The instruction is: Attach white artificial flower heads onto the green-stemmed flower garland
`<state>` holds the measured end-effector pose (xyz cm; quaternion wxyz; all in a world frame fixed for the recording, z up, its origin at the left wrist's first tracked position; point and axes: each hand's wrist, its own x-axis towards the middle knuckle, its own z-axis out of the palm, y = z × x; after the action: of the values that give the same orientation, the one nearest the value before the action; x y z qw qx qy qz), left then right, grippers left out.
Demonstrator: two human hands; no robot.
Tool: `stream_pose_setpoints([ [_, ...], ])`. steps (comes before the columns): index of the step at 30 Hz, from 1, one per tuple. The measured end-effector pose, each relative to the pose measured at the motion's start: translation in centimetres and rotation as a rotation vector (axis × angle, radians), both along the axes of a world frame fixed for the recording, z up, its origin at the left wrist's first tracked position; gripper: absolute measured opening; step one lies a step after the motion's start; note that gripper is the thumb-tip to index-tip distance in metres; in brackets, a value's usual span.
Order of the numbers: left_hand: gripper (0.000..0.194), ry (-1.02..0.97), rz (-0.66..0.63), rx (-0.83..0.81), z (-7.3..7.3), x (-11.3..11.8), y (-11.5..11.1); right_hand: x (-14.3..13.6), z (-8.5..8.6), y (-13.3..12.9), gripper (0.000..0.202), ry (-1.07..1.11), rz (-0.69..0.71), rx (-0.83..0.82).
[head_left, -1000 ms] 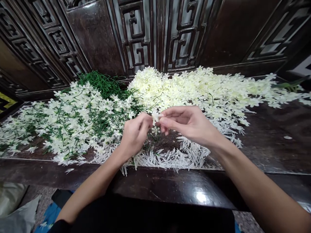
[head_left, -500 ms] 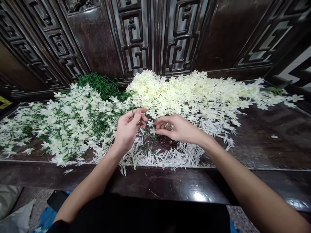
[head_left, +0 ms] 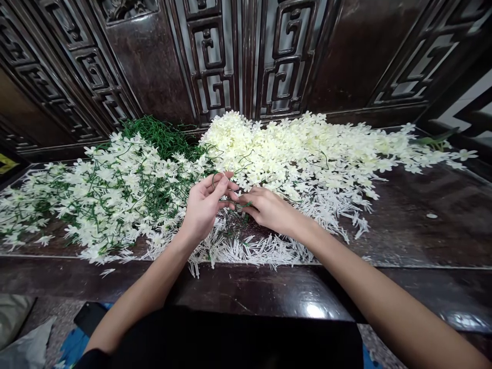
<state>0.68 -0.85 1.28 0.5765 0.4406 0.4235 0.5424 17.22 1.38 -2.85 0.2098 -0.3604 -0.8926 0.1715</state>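
My left hand (head_left: 205, 205) and my right hand (head_left: 265, 209) meet over the middle of a dark wooden bench (head_left: 269, 292). Between their fingertips runs a thin green wire stem (head_left: 239, 204); the left hand's fingers curl around its looped end and the right hand pinches the other end. Under the hands lies a heap of small white plastic pins (head_left: 253, 248). Behind them spreads a pile of loose cream fabric flowers (head_left: 307, 148).
To the left lies a pile of white flowers on green stems (head_left: 103, 195), with bare green stems (head_left: 161, 134) behind it. A carved dark wooden backrest (head_left: 230, 56) stands at the rear. A grey sack (head_left: 23, 333) lies on the floor at lower left.
The hands have lowered from holding a small white flower between them. The right hand has moved left and down, and both now pinch a green stem.
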Motion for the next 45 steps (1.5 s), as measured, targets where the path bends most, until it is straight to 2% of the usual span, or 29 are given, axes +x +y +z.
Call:
stream_pose_setpoints([
  [2, 0.015, -0.002, 0.0, 0.001, -0.1, 0.0, 0.0, -0.1, -0.2, 0.1, 0.02, 0.011, 0.002, 0.001],
  [5, 0.019, 0.014, 0.005, 0.018, -0.3, -0.1, 0.1, 0.0, 0.0, 0.3, 0.017, 0.114, -0.04, -0.119],
  [9, 0.024, 0.171, 0.061, 0.133, -0.6, -0.5, 0.2, 0.5, 1.4, 0.5, 0.01, 0.401, -0.23, -0.332],
  [11, 0.028, 0.297, 0.091, 0.188, -0.6, -0.6, 0.2, 0.9, 2.1, 0.6, 0.012, 0.569, -0.269, -0.445],
  [16, 0.032, 0.487, 0.049, 0.209, -0.4, -0.4, 0.0, 1.6, 2.7, 1.0, 0.02, 0.84, -0.217, -0.753],
  [20, 0.028, 0.479, -0.032, 0.207, -0.6, -0.1, 0.0, 1.4, 2.4, 1.0, 0.023, 0.878, -0.146, -0.844],
  [24, 0.025, 0.477, -0.016, 0.208, -0.8, -0.2, 0.1, 1.1, 2.4, 0.8, 0.024, 0.839, -0.174, -0.799],
  [30, 0.021, 0.509, 0.096, 0.184, -0.4, -0.4, 0.0, 1.8, 3.3, 0.8, 0.017, 0.717, -0.289, -0.506],
  [33, 0.02, 0.482, 0.117, 0.151, -0.3, -0.4, 0.1, 2.5, 3.7, 0.7, 0.012, 0.582, -0.151, -0.486],
  [37, 0.016, 0.459, 0.13, 0.149, -0.5, -0.3, 0.3, 2.6, 3.8, 0.1, 0.005, 0.231, 0.088, -0.609],
  [41, 0.013, 0.427, 0.149, 0.18, -0.8, -0.3, 0.4, 1.4, 3.6, -0.8, 0.008, -0.001, 0.137, -0.699],
  [45, 0.015, 0.379, 0.149, 0.16, -1.0, -0.3, 0.4, 0.3, 3.5, -1.2, 0.011, -0.115, 0.189, -0.668],
])
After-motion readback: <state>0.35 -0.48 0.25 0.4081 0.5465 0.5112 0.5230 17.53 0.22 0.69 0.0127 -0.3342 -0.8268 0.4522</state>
